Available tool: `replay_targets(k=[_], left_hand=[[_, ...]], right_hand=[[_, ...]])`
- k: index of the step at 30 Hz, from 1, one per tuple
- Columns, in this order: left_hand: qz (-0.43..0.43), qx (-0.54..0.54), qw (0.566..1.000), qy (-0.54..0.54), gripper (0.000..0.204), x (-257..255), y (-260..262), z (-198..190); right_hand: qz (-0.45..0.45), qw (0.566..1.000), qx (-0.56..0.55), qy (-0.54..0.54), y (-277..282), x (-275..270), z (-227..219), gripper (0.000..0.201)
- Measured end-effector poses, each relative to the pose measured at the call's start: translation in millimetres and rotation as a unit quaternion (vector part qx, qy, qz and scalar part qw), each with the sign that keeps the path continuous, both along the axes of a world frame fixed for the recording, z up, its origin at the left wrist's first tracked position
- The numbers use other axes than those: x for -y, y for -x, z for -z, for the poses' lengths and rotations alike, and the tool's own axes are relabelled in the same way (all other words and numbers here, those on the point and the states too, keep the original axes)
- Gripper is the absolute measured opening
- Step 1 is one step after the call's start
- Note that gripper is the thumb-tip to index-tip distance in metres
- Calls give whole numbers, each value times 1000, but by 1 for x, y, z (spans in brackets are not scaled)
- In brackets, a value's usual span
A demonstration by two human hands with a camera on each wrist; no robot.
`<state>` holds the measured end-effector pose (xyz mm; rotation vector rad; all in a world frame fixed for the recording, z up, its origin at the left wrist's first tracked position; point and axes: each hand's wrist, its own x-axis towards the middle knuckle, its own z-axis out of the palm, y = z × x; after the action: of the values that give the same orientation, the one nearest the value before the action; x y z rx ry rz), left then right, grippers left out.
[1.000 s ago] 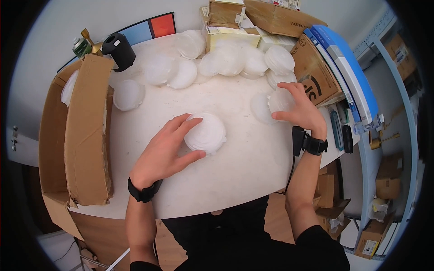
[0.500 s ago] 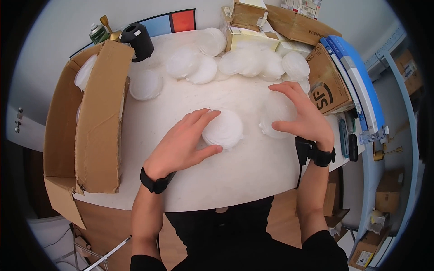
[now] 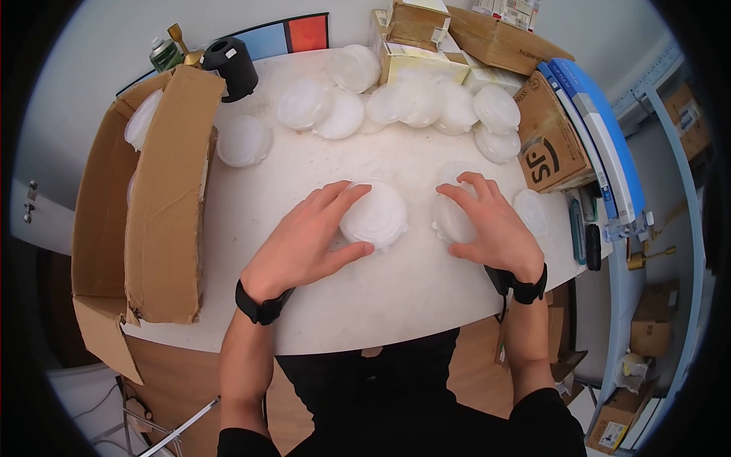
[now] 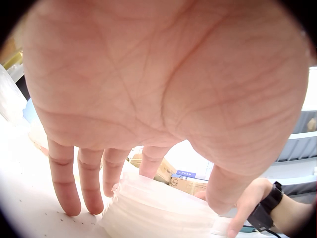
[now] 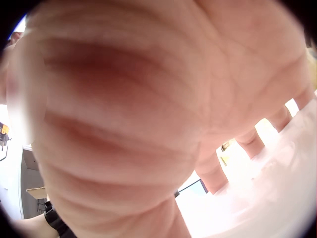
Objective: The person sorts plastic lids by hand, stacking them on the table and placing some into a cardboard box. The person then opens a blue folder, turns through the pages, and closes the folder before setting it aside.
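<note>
In the head view, my left hand [image 3: 301,244] holds a round stack of whitish, translucent discs [image 3: 375,215], thumb on the near edge and fingers on the far edge. The left wrist view shows the side of that stack [image 4: 158,208] between thumb and fingers. To the right, my right hand [image 3: 499,232] curls its fingers and thumb round more translucent discs [image 3: 451,221], partly hidden under it. Its fingers meet the pale disc surface [image 5: 282,173] in the right wrist view. A small gap separates the two groups of discs.
More discs [image 3: 419,99] lie in overlapping piles along the back. A single pile [image 3: 244,142] sits at left, beside an open cardboard box [image 3: 164,221] holding discs. Another disc [image 3: 531,212] lies right of my right hand. Cartons [image 3: 554,141] and blue binders [image 3: 598,129] stand at right.
My right hand has come nearer and to the left, with discs under it closer to the left stack. A disc at its right now shows. My left hand stays on its stack; the head view has shifted.
</note>
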<state>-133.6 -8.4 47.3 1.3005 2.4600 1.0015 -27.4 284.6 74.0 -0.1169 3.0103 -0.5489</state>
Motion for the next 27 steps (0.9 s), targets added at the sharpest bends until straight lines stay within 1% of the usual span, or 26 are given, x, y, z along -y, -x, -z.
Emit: replay_targets(k=[2,5,9,11,12,14,15,17,18,20,24,27], left_hand=[[4,20,1000,-3,73,0,-1,-2],[4,17,1000,-5,74,0,-2,-4],[5,29,1000,-9,75,-1,0,-3],[7,19,1000,-17,78,0,-2,-2],[6,20,1000,-16,78,-1,-2,-3],[1,37,999,-2,85,-2,-3,-8],[2,36,999,-1,85,-2,-3,-9],[-8,51,999,16,95,-4,-2,-10],[-8,47,999,16,95,-5,-1,-9],[-24,84,996,6,112,-5,-1,-7],[-30,88,996,-16,118,-5,-2,-7],[-32,89,995,-14,119,-5,-2,-8]], right_hand=[[-9,999,-5,-32,1,4,3,79],[-21,998,-24,-55,3,7,6,79],[-13,999,-9,-49,7,7,-4,78],[-11,999,-19,46,9,7,-19,78],[-12,999,-18,47,11,9,-25,78],[-60,986,-85,131,17,17,-33,78],[-59,986,-86,131,22,22,-33,78],[-123,976,-103,146,32,38,-34,79],[-123,976,-107,145,36,46,-33,79],[-148,976,-99,123,43,60,-27,79],[-169,977,-95,91,49,72,-15,79],[-163,976,-86,113,50,71,-12,85]])
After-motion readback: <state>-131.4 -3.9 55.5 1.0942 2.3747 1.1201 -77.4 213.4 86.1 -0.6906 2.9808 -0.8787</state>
